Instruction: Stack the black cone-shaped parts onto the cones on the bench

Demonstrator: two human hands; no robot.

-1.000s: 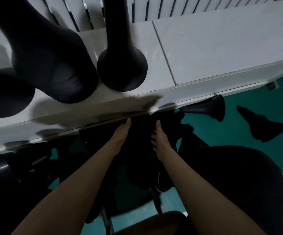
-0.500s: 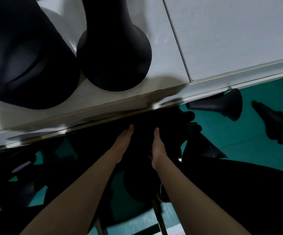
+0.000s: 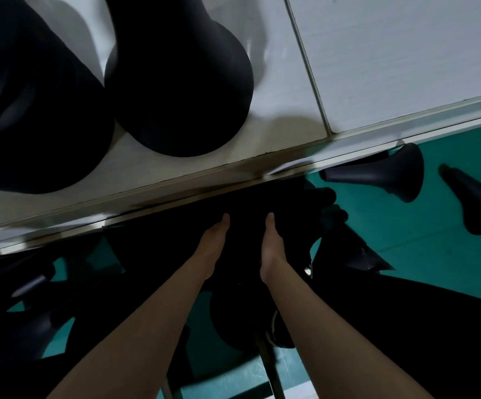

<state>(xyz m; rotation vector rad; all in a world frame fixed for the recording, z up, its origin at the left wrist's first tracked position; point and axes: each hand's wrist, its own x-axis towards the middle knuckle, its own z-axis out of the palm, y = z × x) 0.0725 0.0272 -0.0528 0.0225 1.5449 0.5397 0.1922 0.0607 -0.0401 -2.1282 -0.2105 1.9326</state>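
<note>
Cone (image 3: 246,251) (black) between left hand (image 3: 212,246) and right hand (image 3: 272,250); fingers hidden.

Black cones (image 3: 178,90) on a white bench (image 3: 406,53), teal floor (image 3: 449,249) below.

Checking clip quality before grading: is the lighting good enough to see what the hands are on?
Head view: no, it is underexposed below the bench; whatever sits between the left hand and right hand merges into black. Head view: the bench top is well lit, a soft shadow near its edge. Head view: the cones on it look blurred and featureless.
</note>
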